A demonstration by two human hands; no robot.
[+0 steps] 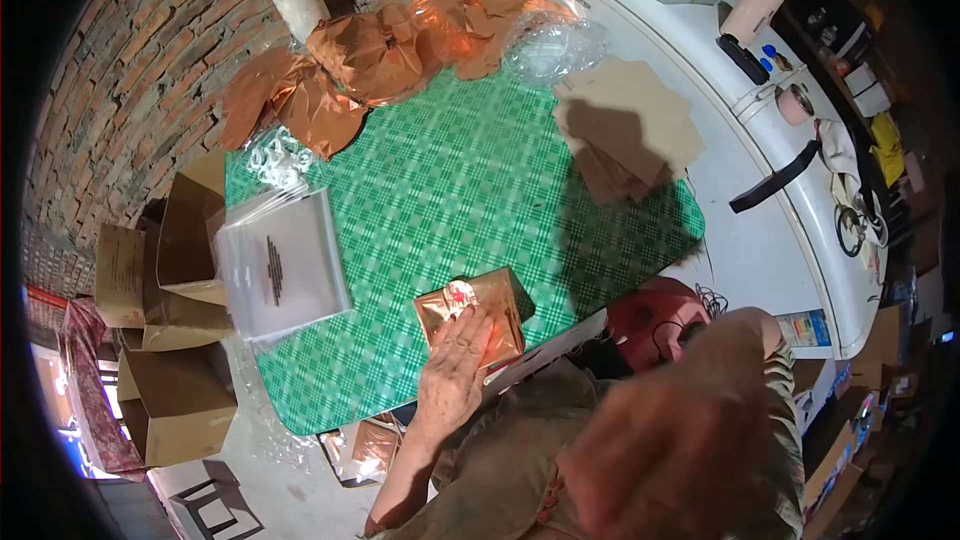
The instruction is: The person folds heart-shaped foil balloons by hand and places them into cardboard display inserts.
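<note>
My left hand (pixel 455 370) lies flat on a square, copper-coloured foil packet (pixel 508 298), fingers stretched out. A small round sticker with a red mark (pixel 460 293) shows on the packet, just beyond my fingertips. The packet sits at the near edge of a table with a green checked cover (pixel 430 195). My right hand (pixel 650 450) is raised close to the camera, apart from the packet. Motion smears it, so its fingers and anything in them cannot be made out.
Copper foil pieces (pixel 370 55) and clear plastic (pixel 555 45) line the far edge. Brown sheets (pixel 650 125) lie at the right, clear bags (pixel 285 265) and white rings (pixel 278 158) at the left. Cardboard boxes (pixel 180 395) stand left; a white appliance (pixel 690 90) stands right.
</note>
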